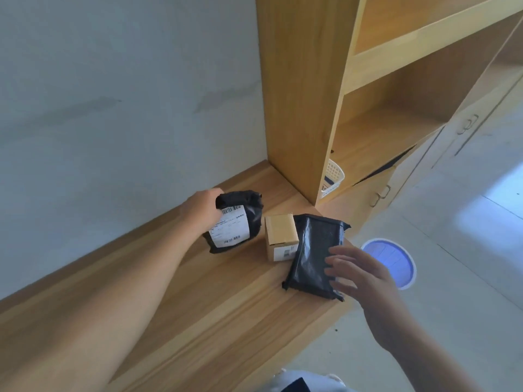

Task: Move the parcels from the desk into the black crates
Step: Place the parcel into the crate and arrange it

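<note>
Three parcels lie on the wooden desk (198, 306). My left hand (201, 206) grips the top of a black bag parcel with a white label (237, 222), tilted up near the wall. A small cardboard box (281, 236) stands in the middle. To its right a flat black bag parcel (314, 256) leans against the box near the desk's front edge. My right hand (359, 274) hovers over that flat parcel's lower right part with its fingers spread, holding nothing. No black crate is in view.
A tall wooden shelf unit (297, 94) stands on the desk's far end, with a white plastic basket (332, 176) on its lowest shelf. Cabinet doors with handles (380, 195) lie to the right. A round blue stool (392, 261) stands on the tiled floor.
</note>
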Action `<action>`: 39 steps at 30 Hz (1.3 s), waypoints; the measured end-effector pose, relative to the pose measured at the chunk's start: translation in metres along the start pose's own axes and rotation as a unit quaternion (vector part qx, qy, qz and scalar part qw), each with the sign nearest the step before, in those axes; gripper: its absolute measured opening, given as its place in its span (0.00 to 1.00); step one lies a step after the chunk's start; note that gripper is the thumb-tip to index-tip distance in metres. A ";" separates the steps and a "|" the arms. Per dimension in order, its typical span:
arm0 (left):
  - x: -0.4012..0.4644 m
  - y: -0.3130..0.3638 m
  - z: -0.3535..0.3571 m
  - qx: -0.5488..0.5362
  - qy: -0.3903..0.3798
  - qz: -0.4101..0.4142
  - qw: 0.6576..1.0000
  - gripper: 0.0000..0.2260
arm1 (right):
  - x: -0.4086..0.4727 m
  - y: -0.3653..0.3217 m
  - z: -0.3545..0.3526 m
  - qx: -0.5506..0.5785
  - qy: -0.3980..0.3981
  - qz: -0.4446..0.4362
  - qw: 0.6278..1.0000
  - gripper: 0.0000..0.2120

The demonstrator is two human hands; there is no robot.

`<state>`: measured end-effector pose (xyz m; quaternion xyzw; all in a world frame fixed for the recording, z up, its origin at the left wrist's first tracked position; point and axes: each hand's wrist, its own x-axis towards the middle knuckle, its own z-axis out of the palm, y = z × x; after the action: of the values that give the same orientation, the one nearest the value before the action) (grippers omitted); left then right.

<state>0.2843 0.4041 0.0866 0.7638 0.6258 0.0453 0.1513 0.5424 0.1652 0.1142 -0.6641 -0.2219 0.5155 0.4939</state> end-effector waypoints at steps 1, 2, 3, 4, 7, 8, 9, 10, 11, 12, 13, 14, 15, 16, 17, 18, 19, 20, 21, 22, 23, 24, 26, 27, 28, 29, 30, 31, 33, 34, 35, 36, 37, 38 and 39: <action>-0.009 0.001 -0.013 -0.012 -0.015 -0.010 1.000 0.14 | 0.004 -0.003 -0.002 -0.004 -0.020 -0.005 1.000 0.08; -0.020 0.002 -0.026 -0.020 -0.027 -0.016 0.999 0.14 | 0.007 -0.006 -0.005 -0.004 -0.039 -0.010 0.999 0.08; -0.031 0.004 -0.038 -0.024 -0.037 -0.021 0.999 0.15 | 0.011 -0.007 -0.008 -0.002 -0.056 -0.012 0.998 0.08; -0.043 0.006 -0.049 -0.027 -0.049 -0.026 0.998 0.15 | 0.014 -0.007 -0.012 0.002 -0.071 -0.011 0.997 0.08; -0.081 0.021 -0.073 -0.026 -0.082 -0.050 0.995 0.15 | 0.022 0.001 -0.024 0.006 -0.120 -0.004 0.993 0.07; -0.094 0.027 -0.077 -0.021 -0.091 -0.057 0.994 0.15 | 0.025 0.006 -0.028 0.004 -0.136 0.001 0.991 0.07; -0.106 0.035 -0.080 -0.016 -0.100 -0.062 0.993 0.16 | 0.028 0.012 -0.030 0.001 -0.152 0.010 0.988 0.07; -0.117 0.043 -0.082 -0.013 -0.106 -0.066 0.992 0.16 | 0.030 0.018 -0.033 -0.002 -0.169 0.022 0.985 0.07; -0.127 0.052 -0.082 -0.014 -0.112 -0.068 0.991 0.17 | 0.032 0.025 -0.035 -0.006 -0.186 0.033 0.982 0.07; -0.137 0.062 -0.081 -0.016 -0.118 -0.071 0.990 0.17 | 0.033 0.031 -0.038 -0.015 -0.206 0.039 0.978 0.08; -0.147 0.073 -0.082 -0.018 -0.126 -0.073 0.989 0.18 | 0.034 0.037 -0.041 -0.032 -0.225 0.037 0.973 0.09; -0.156 0.085 -0.083 -0.024 -0.137 -0.074 0.987 0.18 | 0.034 0.041 -0.045 -0.052 -0.243 0.026 0.968 0.12; -0.164 0.097 -0.086 -0.036 -0.151 -0.072 0.985 0.19 | 0.035 0.043 -0.050 -0.073 -0.263 0.010 0.962 0.17; -0.172 0.109 -0.089 -0.055 -0.168 -0.066 0.982 0.19 | 0.036 0.043 -0.055 -0.095 -0.290 -0.010 0.952 0.22; -0.180 0.121 -0.095 -0.080 -0.185 -0.054 0.978 0.20 | 0.038 0.040 -0.060 -0.117 -0.321 -0.032 0.939 0.27; -0.188 0.133 -0.102 -0.108 -0.195 -0.042 0.974 0.21 | 0.040 0.035 -0.065 -0.139 -0.355 -0.056 0.923 0.32; -0.196 0.143 -0.109 -0.136 -0.197 -0.031 0.971 0.22 | 0.042 0.031 -0.069 -0.155 -0.389 -0.081 0.904 0.36; -0.202 0.153 -0.117 -0.160 -0.191 -0.022 0.968 0.22 | 0.043 0.027 -0.072 -0.158 -0.424 -0.101 0.886 0.37; -0.207 0.160 -0.124 -0.182 -0.182 -0.018 0.966 0.23 | 0.044 0.024 -0.075 -0.146 -0.457 -0.112 0.870 0.35; -0.210 0.166 -0.129 -0.202 -0.173 -0.018 0.964 0.22 | 0.043 0.020 -0.078 -0.119 -0.482 -0.110 0.861 0.31; -0.212 0.170 -0.133 -0.220 -0.161 -0.020 0.962 0.22 | 0.043 0.019 -0.081 -0.097 -0.495 -0.104 0.857 0.26; -0.212 0.172 -0.134 -0.233 -0.151 -0.025 0.960 0.21 | 0.042 0.017 -0.084 -0.085 -0.499 -0.103 0.857 0.23; -0.211 0.175 -0.132 -0.247 -0.140 -0.042 0.958 0.20 | 0.043 0.017 -0.090 -0.082 -0.492 -0.113 0.859 0.17; -0.209 0.177 -0.130 -0.249 -0.138 -0.054 0.957 0.20 | 0.043 0.018 -0.093 -0.085 -0.487 -0.114 0.862 0.16; -0.208 0.178 -0.126 -0.248 -0.138 -0.064 0.957 0.20 | 0.044 0.019 -0.097 -0.088 -0.482 -0.107 0.865 0.15; -0.206 0.180 -0.122 -0.246 -0.137 -0.073 0.957 0.20 | 0.044 0.021 -0.100 -0.088 -0.477 -0.097 0.869 0.14; -0.204 0.183 -0.119 -0.245 -0.137 -0.078 0.956 0.20 | 0.044 0.021 -0.104 -0.085 -0.475 -0.087 0.872 0.13; -0.202 0.185 -0.116 -0.250 -0.134 -0.081 0.955 0.19 | 0.045 0.022 -0.109 -0.082 -0.473 -0.080 0.874 0.12; -0.200 0.189 -0.113 -0.273 -0.099 -0.078 0.954 0.18 | 0.046 0.022 -0.118 -0.070 -0.464 -0.068 0.880 0.12; -0.200 0.193 -0.112 -0.292 -0.062 -0.076 0.952 0.20 | 0.047 0.020 -0.123 -0.059 -0.456 -0.064 0.886 0.13; -0.203 0.195 -0.110 -0.318 -0.016 -0.075 0.945 0.23 | 0.048 0.019 -0.128 -0.046 -0.447 -0.062 0.891 0.16; -0.206 0.196 -0.107 -0.355 0.031 -0.074 0.931 0.26 | 0.049 0.017 -0.133 -0.032 -0.439 -0.058 0.896 0.18; -0.210 0.196 -0.102 -0.405 0.073 -0.074 0.908 0.28 | 0.050 0.015 -0.138 -0.017 -0.433 -0.055 0.899 0.20; -0.215 0.195 -0.095 -0.458 0.105 -0.075 0.880 0.29 | 0.051 0.012 -0.142 -0.005 -0.427 -0.050 0.903 0.21; -0.221 0.193 -0.085 -0.502 0.122 -0.084 0.852 0.32 | 0.053 0.011 -0.146 0.005 -0.419 -0.045 0.907 0.22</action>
<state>0.3976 0.1719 0.2497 0.5171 0.5931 0.4330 0.4398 0.6920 0.1406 0.0774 -0.3734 -0.4358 0.7247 0.3813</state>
